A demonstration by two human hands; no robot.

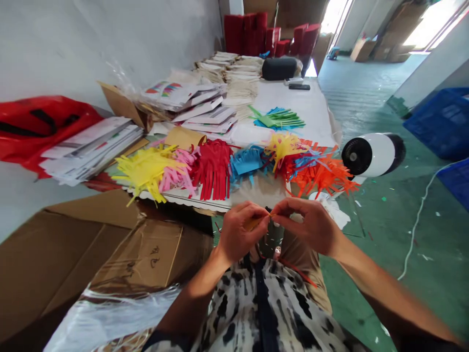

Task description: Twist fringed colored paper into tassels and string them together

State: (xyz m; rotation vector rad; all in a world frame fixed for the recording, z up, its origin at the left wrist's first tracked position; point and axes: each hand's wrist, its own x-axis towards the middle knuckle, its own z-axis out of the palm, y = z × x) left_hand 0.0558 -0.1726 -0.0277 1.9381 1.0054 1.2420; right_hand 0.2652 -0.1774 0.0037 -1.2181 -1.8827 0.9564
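My left hand (240,232) and my right hand (311,226) meet fingertip to fingertip over my lap, just off the table's front edge. Both pinch a thin yellow-orange strip (270,215), mostly hidden by the fingers. More of that colour shows inside my left palm. Fringed paper bundles line the table edge beyond: yellow (148,166), pink (179,171), red (212,168), blue (247,160) and orange (322,171). A second yellow bundle (284,146) lies over the right-hand ones. Green strips (286,119) lie farther back on blue ones.
Paper stacks (95,146) and a red bag (44,127) occupy the left. An open cardboard box (146,254) stands low at left. A white cylindrical device with a black front (373,154) is right of the table. A white cable (417,220) crosses the green floor near blue crates (439,122).
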